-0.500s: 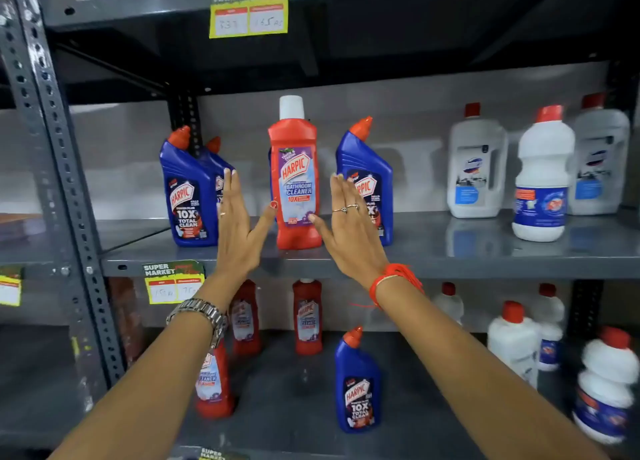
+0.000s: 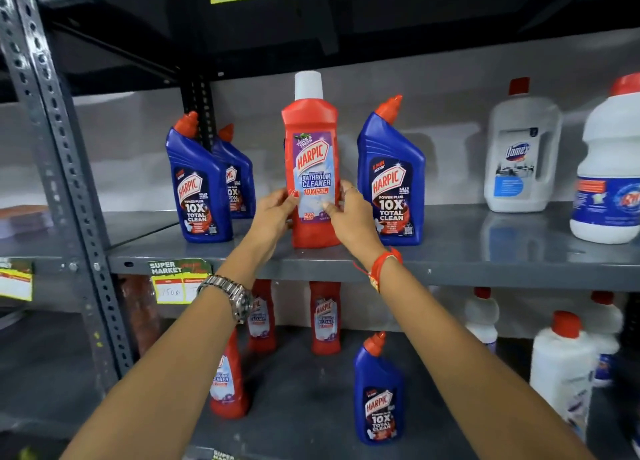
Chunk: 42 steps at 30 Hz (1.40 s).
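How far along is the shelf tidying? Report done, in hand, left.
Done: red cleaner bottle stands upright on the middle shelf, label forward, between blue bottles. In hand: left hand and right hand hold its lower sides. Left: probably final alignment and release; lower-shelf bottles look scattered.

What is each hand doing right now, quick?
Left hand: closed, gripping the left side of the red bathroom cleaner bottle.
Right hand: closed, gripping the right side of the same bottle.
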Tool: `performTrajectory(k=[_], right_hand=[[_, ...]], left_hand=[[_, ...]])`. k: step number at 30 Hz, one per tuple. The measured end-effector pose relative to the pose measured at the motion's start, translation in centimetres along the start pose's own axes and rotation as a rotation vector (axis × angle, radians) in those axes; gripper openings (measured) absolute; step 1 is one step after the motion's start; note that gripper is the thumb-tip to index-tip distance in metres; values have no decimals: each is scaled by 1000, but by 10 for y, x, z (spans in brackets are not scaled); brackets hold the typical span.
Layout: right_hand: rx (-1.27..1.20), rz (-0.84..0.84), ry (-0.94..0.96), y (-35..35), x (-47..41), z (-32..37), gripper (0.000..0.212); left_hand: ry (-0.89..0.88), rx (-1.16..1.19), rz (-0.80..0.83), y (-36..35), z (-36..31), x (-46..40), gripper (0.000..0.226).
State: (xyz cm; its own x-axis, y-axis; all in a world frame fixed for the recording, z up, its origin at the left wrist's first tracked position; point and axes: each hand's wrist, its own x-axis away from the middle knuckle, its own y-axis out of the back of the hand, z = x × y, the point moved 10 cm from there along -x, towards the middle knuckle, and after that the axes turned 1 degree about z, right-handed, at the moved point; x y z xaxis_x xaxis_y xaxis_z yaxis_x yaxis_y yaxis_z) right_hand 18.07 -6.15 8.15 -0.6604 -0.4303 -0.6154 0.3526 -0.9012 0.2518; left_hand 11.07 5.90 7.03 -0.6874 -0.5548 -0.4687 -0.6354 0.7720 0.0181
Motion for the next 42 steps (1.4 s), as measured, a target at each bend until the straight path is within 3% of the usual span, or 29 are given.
performTrajectory(k=[14,21,27,34,42], right_hand=[[-198,81,115,14,102,41,55],[-286,244,-66,-37,192,-49,56],[-210,311,-229,-77,235,-146,55],[-56,269,-354,-106,236,-227,55],[-38,231,-441,-127,233,-278,54]], left_hand=[[-184,33,-95,34,-30,124,17],[-66,-43,-67,46,70,205,29],[138,-111,-71,41,172,229,31],[241,-216,-68,33,238,207,33],[319,-323,-73,33,294,183,37]])
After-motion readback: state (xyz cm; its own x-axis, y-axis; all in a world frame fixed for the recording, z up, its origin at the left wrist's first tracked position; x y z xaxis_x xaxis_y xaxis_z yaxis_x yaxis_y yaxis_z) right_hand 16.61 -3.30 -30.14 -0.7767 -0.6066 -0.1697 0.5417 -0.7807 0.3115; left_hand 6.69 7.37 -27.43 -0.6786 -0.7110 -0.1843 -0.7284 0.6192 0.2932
